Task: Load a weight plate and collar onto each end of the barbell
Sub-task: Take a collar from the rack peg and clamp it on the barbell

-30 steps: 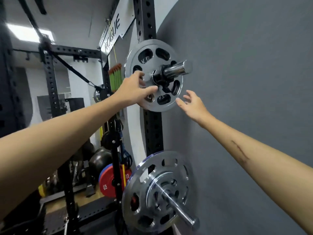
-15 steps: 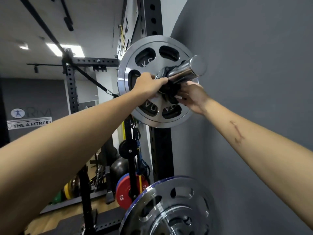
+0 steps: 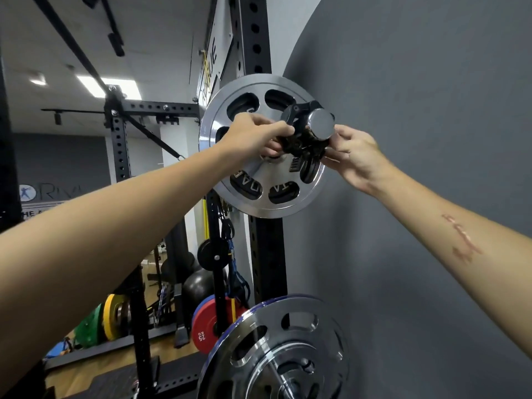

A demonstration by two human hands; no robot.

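Note:
A silver weight plate (image 3: 230,116) with oval cut-outs sits on the chrome barbell sleeve, whose round end (image 3: 320,125) faces me at head height. A black collar (image 3: 302,110) is around the sleeve, close to its end. My left hand (image 3: 256,133) grips the collar from the left. My right hand (image 3: 352,152) pinches its lower right side. Both hands hide much of the collar and the plate's hub.
A black rack upright (image 3: 253,30) stands behind the plate, tight against a grey wall (image 3: 417,110) on the right. Lower down, a second silver plate (image 3: 276,352) sits on a storage peg. A red plate (image 3: 205,326) and yellow and green plates (image 3: 98,321) rest near the floor.
My view has swung to face the sleeve end-on. Both hands closed in from the plate's face onto the collar, which now sits nearer the sleeve's end.

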